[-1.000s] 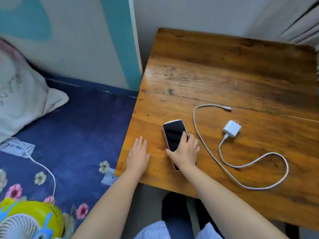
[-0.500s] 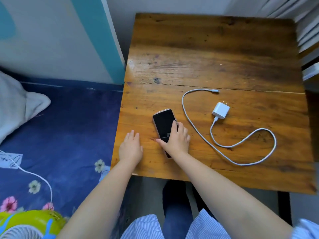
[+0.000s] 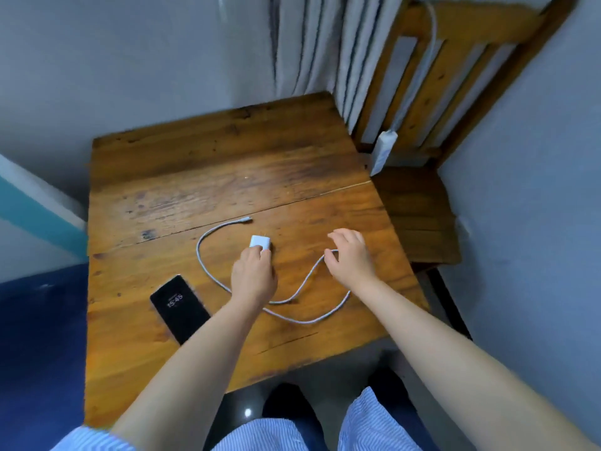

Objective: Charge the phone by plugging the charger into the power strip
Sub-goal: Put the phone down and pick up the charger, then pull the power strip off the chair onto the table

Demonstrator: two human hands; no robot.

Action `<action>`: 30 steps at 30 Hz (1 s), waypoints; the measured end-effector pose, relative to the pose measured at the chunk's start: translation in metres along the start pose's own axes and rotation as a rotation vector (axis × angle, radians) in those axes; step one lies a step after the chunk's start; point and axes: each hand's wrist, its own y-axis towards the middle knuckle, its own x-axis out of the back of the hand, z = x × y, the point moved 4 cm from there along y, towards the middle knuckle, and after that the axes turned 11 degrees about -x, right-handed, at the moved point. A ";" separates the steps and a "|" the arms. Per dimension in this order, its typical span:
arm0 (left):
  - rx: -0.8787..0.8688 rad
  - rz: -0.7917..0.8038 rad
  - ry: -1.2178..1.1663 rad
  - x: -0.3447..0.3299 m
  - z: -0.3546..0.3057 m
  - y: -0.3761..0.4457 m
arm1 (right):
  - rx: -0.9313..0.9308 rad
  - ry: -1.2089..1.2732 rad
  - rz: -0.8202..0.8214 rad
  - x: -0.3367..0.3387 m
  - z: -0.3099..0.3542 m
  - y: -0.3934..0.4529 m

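A white charger lies on the wooden table, its prongs pointing away from me. My left hand closes its fingertips on the charger's near end. The white cable loops across the table, and its free plug rests beyond the charger. My right hand hovers over the cable's right loop with fingers spread and the thumb next to the cable. The phone lies face up at the left with its screen lit, and no hand touches it. A white power strip leans on the chair at the table's far right.
A wooden chair stands against the table's right side, with the strip's cord running up its back. A grey curtain hangs behind. A blue bed borders the table on the left. My knees are below the near edge.
My right hand let go of the phone and moved right over the cable. My left hand left the table edge and took the charger. The view swung right, showing the chair and the power strip.
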 end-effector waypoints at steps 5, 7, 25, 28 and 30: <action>-0.055 0.018 0.024 -0.010 -0.122 0.046 | -0.037 -0.009 -0.073 0.087 -0.108 0.021; -0.037 0.015 0.001 -0.018 -0.165 0.061 | -0.025 -0.028 -0.087 0.119 -0.145 0.030; 0.174 0.055 -0.121 -0.037 -0.293 0.186 | -0.004 -0.086 0.030 0.221 -0.271 0.169; 0.177 0.049 -0.162 -0.023 -0.288 0.219 | 0.011 -0.108 0.046 0.224 -0.262 0.203; 0.188 0.037 -0.202 -0.012 -0.280 0.250 | 0.015 -0.139 0.058 0.225 -0.251 0.236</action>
